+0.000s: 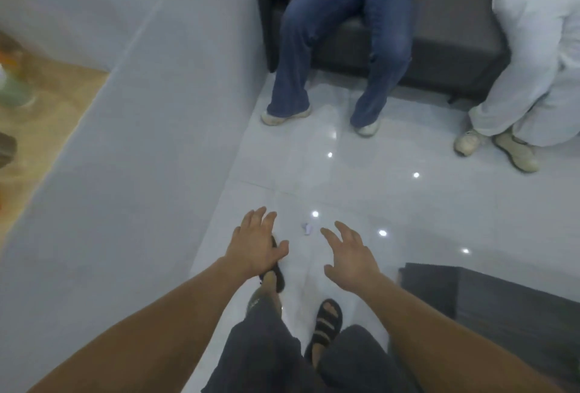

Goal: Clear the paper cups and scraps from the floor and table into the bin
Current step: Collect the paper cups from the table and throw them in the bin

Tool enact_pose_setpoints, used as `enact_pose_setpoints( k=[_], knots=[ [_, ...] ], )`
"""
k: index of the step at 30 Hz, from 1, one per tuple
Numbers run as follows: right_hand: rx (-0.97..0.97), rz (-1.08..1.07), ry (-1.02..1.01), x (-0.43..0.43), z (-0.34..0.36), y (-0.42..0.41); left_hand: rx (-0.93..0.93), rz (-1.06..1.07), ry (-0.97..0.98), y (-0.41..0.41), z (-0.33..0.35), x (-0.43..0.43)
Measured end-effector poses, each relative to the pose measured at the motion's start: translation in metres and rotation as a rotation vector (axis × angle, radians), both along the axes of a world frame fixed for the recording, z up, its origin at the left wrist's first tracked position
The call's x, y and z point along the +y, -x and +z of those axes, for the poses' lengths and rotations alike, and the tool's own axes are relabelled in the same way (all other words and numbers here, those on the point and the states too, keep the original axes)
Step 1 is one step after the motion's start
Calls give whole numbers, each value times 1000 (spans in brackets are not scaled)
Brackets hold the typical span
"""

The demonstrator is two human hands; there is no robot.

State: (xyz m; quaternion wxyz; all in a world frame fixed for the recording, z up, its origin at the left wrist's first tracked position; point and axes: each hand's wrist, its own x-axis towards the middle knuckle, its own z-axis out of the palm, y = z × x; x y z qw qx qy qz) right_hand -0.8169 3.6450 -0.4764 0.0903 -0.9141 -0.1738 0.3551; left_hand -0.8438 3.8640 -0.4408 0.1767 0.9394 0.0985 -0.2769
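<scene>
no text, label or number can be read anywhere here.

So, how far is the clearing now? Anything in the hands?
Nothing shows as done; no bin is in view. Both the left hand and right hand are open, empty. One crumpled paper scrap lies on the floor between them, not yet picked up. The table at left is too blurred to judge.
</scene>
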Motion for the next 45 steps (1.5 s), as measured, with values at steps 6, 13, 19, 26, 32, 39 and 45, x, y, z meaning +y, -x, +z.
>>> enact_pose_setpoints(
  k=[6,13,19,26,32,39,45],
  knots=[
    [116,-154,52,28,-128,-65,116,-14,96,-71,-132,25],
    [174,-96,90,53,-373,-124,213,-156,98,-119,-354,38],
    [139,52,127,61,-549,-142,214,-167,132,-131,-517,36],
    [16,86,72,71,-627,-118,291,-172,176,-117,-585,36],
    [19,-274,-132,58,-575,-116,272,-139,217,-133,-540,26],
    [-144,-543,-455,41,-391,-128,393,303,547,-202,-394,-38],
    [-270,-763,-514,-2,-249,-127,436,161,741,-222,-258,-102]
  ],
)
